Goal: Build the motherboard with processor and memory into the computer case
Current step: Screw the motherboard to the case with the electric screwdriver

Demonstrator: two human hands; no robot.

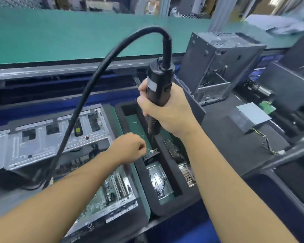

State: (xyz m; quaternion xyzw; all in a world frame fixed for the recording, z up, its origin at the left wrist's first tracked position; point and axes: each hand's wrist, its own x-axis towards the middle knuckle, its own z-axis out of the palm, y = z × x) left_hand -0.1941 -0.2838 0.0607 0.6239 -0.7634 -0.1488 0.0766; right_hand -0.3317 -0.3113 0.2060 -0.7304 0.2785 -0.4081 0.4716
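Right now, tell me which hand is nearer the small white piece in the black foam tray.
Left. The left hand sits just beside the white piece, on its left, fingers curled. The right hand is farther up the picture, gripping the electric screwdriver.

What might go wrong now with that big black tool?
The thick black cable loops low over the open grey metal computer case; it may snag or drag on the green motherboard. The curled left hand sits close by the tip of the black electric screwdriver gripped by the right hand, so it might jab a finger.
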